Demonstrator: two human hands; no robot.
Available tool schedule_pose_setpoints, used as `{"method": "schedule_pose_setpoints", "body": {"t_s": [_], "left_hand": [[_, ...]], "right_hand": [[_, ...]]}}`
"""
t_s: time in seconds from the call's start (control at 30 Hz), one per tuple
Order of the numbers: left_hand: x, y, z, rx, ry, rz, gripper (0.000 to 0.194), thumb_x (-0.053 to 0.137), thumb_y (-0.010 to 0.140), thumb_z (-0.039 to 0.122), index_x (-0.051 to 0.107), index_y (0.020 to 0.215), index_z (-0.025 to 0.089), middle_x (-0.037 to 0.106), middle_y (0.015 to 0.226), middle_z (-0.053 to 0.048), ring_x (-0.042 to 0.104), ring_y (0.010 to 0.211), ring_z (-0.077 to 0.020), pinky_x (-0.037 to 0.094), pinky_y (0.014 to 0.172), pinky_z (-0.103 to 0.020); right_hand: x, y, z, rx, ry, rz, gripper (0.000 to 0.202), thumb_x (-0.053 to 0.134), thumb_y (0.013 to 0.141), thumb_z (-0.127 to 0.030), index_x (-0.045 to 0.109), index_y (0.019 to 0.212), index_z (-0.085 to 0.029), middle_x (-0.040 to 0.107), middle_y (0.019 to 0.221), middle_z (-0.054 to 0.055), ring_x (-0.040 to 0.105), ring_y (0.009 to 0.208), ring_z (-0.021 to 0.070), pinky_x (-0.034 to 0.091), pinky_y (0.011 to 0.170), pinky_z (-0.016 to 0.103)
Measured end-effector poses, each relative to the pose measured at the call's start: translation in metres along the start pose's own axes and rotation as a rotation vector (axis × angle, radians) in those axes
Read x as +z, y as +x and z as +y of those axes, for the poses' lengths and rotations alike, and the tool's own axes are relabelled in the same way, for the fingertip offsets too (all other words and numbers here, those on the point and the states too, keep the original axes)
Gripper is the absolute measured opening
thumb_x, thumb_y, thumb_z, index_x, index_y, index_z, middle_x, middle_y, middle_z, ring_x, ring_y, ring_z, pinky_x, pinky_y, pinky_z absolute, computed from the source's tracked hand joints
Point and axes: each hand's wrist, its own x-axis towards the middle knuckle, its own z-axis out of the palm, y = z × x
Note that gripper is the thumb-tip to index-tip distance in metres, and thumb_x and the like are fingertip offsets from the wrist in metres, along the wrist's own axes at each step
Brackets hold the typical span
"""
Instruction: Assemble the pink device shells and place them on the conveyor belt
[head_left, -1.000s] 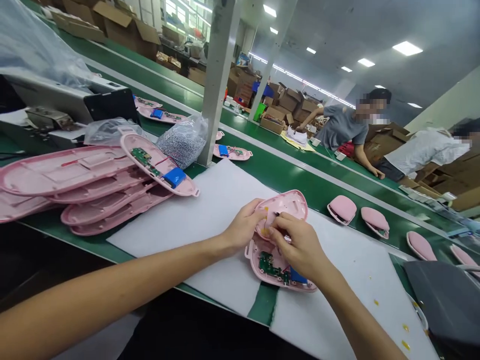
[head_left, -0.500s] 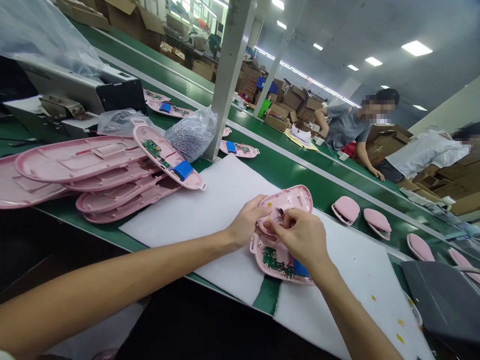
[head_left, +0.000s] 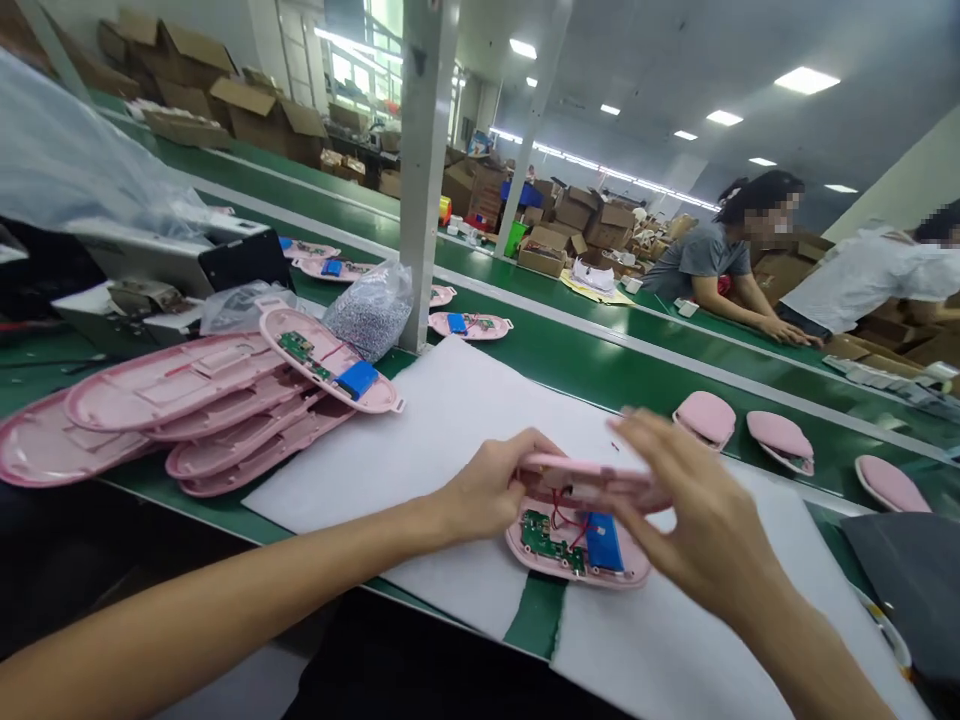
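Note:
My left hand [head_left: 491, 485] grips the left end of a pink plastic shell half [head_left: 555, 464], seen nearly edge-on and tilted up. Red wires run from it down to a second pink shell half [head_left: 547, 576] lying below on white foam sheets. That lower half holds a green circuit board [head_left: 541, 537] and a blue battery [head_left: 604, 543]. My right hand [head_left: 705, 510] is open around the right end of the raised shell, fingers stretched and blurred, thumb low near its edge. Whether it touches the shell I cannot tell.
Stacked pink shells [head_left: 172, 385] lie at left, one with a board and battery [head_left: 355, 379] on top. Behind them are a bag of small grey parts [head_left: 371, 308] and a metal post [head_left: 424, 180]. Closed pink cases [head_left: 705, 418] line the right. Two people work across the green bench [head_left: 570, 360].
The raised shell has swung from showing its inside to nearly edge-on. My right hand has left its pinch inside the shell and moved right, fingers opening. The view has shifted.

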Motion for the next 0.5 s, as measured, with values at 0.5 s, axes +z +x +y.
{"method": "schedule_pose_setpoints", "body": {"t_s": [0.5], "left_hand": [[-0.117,0.142,0.024,-0.35,0.634,-0.373,0.039,0.075,0.066,0.028,0.069,0.104,0.023,0.064,0.117,-0.009,0.055,0.114,-0.0326,0.042,0.097,-0.041]], "right_hand": [[0.05,0.023,0.039,0.231,0.222,-0.493,0.085,0.068,0.064,-0.04,0.035,0.141,-0.025,0.053,0.117,0.01,0.052,0.103,0.0272,0.043,0.085,0.039]]}}
